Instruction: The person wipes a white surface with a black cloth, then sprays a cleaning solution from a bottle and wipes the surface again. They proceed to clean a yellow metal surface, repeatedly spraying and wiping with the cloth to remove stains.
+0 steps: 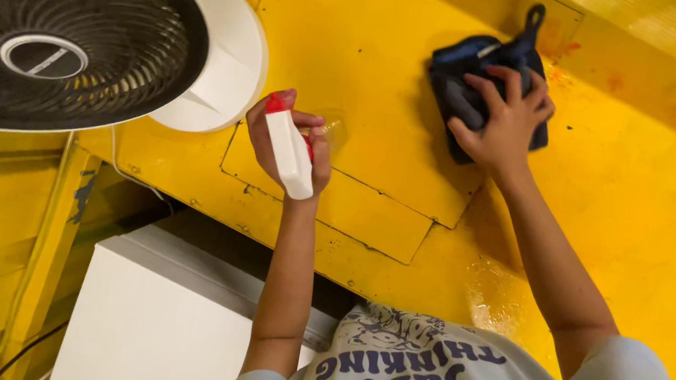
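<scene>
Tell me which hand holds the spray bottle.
The left hand: it grips the white, red-tipped spray bottle. The right hand lies spread on a dark cloth instead.

Left hand (286, 151) gripping white spray bottle (290, 154) with red trigger, raised over yellow surface (645, 227). Right hand (504, 121) pressing dark blue cloth (462, 79) flat against it. Fan (60, 19) upper left; white box (157, 324) below.

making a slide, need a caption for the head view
Left hand holds a white spray bottle; right hand rests on a dark blue cloth on the yellow surface, near a fan.
</scene>
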A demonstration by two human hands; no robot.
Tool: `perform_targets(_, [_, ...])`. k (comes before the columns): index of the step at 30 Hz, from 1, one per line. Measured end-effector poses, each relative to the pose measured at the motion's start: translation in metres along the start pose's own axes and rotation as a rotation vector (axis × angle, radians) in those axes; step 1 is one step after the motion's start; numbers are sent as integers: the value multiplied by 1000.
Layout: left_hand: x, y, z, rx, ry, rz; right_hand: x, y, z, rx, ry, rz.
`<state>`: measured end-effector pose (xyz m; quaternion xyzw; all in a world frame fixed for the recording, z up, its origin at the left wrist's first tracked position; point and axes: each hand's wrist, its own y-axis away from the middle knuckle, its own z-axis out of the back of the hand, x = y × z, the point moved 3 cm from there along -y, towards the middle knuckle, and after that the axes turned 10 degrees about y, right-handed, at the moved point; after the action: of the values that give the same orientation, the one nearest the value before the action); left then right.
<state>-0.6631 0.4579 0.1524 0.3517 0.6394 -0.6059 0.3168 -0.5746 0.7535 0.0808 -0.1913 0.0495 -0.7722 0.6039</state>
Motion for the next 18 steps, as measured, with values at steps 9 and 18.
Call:
perform_targets(9, [-47, 58, -86, 268, 9, -49, -71, -79, -1, -332, 275, -236])
perform_targets(18, [-46, 71, -149, 412, 211, 115, -81, 59, 56, -204, 103, -360])
